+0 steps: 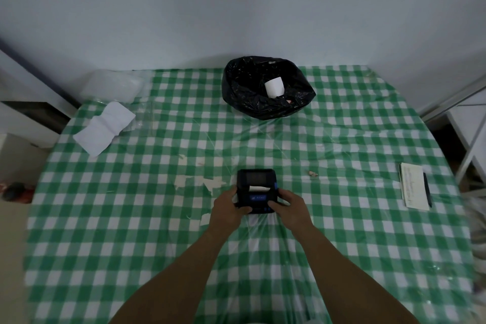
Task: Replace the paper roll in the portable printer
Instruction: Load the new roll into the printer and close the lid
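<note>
A small black portable printer (256, 181) with blue buttons rests on the green checked table (131, 218), in the middle. Its lid is down and a short white strip of paper (258, 188) sticks out of the slot. My left hand (228, 209) grips the printer's near left side. My right hand (289, 205) grips its near right side. A white paper roll (274, 87) lies inside a black bin bag (265, 87) at the far edge of the table.
Folded white paper (104, 130) and a clear plastic wrapper (113, 87) lie at the far left. A notepad (414, 185) with a black pen (427, 189) sits at the right edge. White furniture stands on both sides of the table.
</note>
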